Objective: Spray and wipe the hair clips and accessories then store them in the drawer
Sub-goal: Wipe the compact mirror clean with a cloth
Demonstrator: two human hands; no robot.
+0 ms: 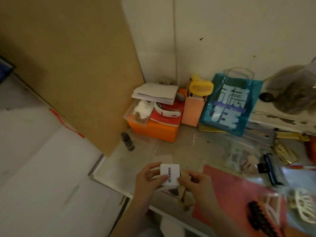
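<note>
Head view, dim light, some blur. Both hands low centre, over the near edge of the table (188, 147). Left hand (147, 178) grips a small white card-like packet (169, 174) with a printed logo, thumb on its face, fingers curled behind. Right hand (196, 182) pinches the packet's right edge; a tan crumpled cloth or paper (183, 194) hangs beneath it, and whether the right hand also holds it cannot be told.

Hair accessories at 4 o'clock from the hands, on a pink mat (230, 194): black claw clip (259, 218), white openwork clip (304, 206) just beside it.

At 12 o'clock: orange box (153, 130) with papers stacked on top. At 1 o'clock: blue printed bag (229, 103). At 11 o'clock: small dark bottle (127, 141), beside a leaning brown board (68, 65).
</note>
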